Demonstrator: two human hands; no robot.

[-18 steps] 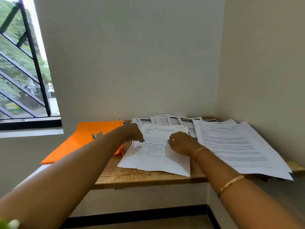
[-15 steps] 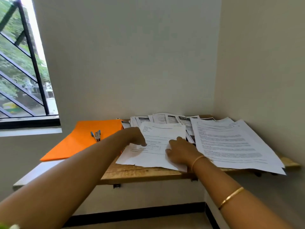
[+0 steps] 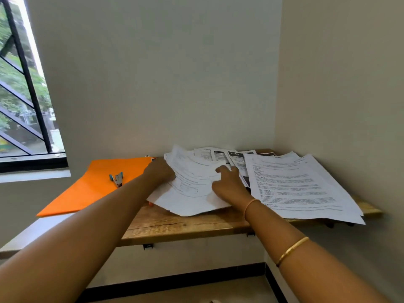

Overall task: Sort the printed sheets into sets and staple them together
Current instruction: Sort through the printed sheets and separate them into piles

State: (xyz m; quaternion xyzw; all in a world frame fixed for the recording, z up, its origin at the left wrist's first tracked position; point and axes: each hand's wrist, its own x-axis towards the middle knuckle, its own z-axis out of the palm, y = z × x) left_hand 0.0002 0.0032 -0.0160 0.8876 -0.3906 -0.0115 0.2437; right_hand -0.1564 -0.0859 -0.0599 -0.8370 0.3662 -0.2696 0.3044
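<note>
Grips the left edge of the middle pile of white printed sheets [image 3: 192, 186] with the left hand [image 3: 160, 172], fingers tucked out of sight beneath the paper, so how far curled cannot be told. Lifts that edge and the far corner off the board, bowing the top sheets upward. Presses down on the right half of the same pile with the right hand [image 3: 229, 184], fingers loosely bent and spread on top, forefinger reaching forward, nothing pinched.

Lies near the middle of the pale wooden wall shelf [image 3: 181, 226], with the near corner close to the front edge. Just beside it on the right, a larger stack of white text pages [image 3: 295, 186], overhanging the shelf's front. Behind both, against the wall, a fan of printed sheets with black headers [image 3: 220, 155].

To the left, a flat orange plastic folder [image 3: 98, 182], with a small blue-and-silver metal stapler [image 3: 117, 179] on top, untouched. On the right forearm, a gold bangle [image 3: 291, 250].
</note>
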